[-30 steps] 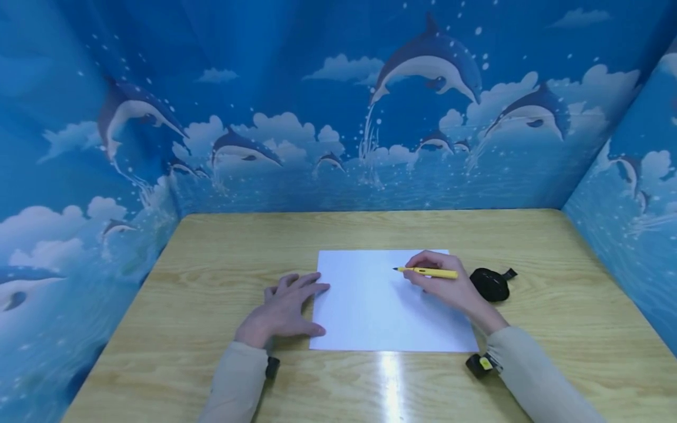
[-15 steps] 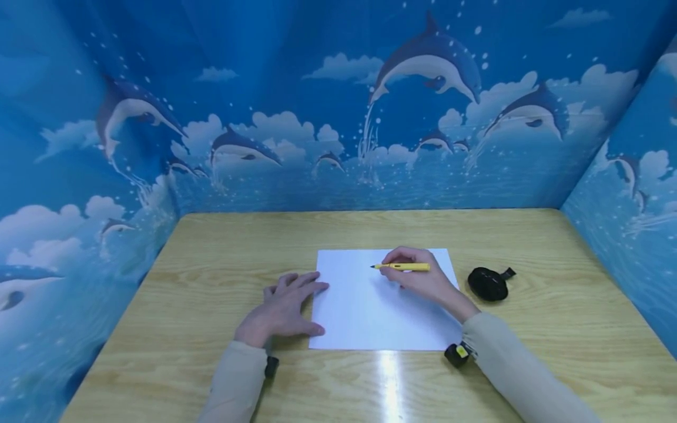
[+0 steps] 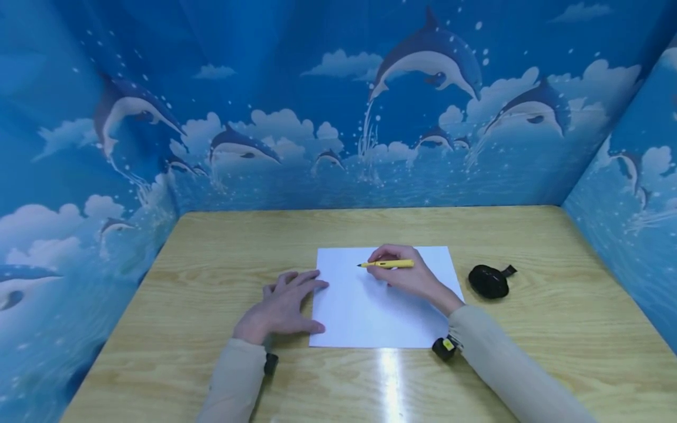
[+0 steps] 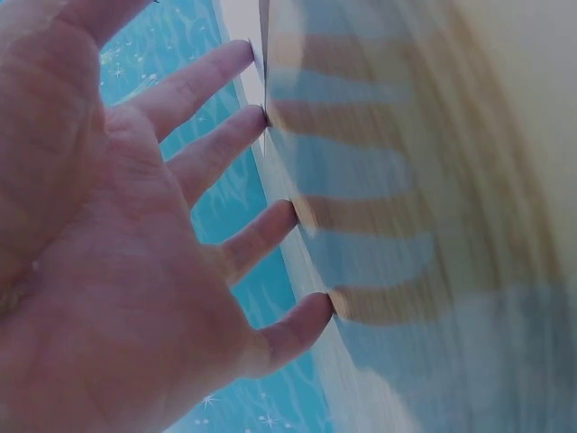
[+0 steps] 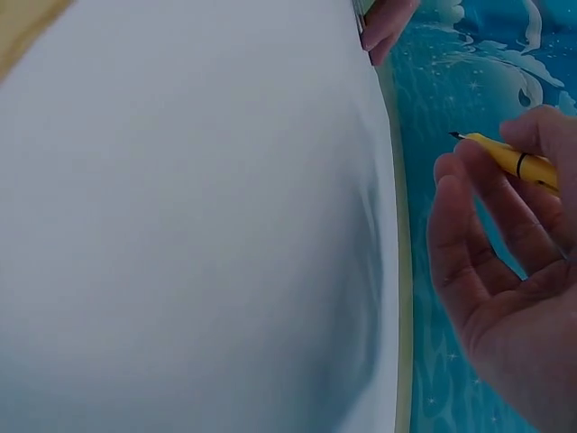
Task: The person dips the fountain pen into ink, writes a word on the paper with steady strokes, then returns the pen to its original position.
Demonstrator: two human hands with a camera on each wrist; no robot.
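Observation:
A yellow fountain pen [image 3: 399, 264] with a dark nib is pinched in my right hand [image 3: 409, 275], nib pointing left. In the right wrist view the pen [image 5: 518, 162] and fingers are raised off the surface. Beneath lies a blank white sheet of paper [image 3: 349, 317]. My left hand [image 3: 285, 305] rests with spread fingers at the paper's left edge, some fingertips and the thumb on the sheet. The left wrist view shows the left hand's [image 4: 135, 244] straight fingertips touching the tabletop and paper.
A black pouch-like object [image 3: 489, 282] with a short tab lies right of the paper on the wooden table [image 3: 238, 241]. A blue dolphin-print curtain [image 3: 296, 106] stands behind and at the sides. Light glare [image 3: 390, 382] shows on the table's near part.
My right hand has moved left over the paper with the pen, from the sheet's right part toward its middle. The left hand has stayed in place.

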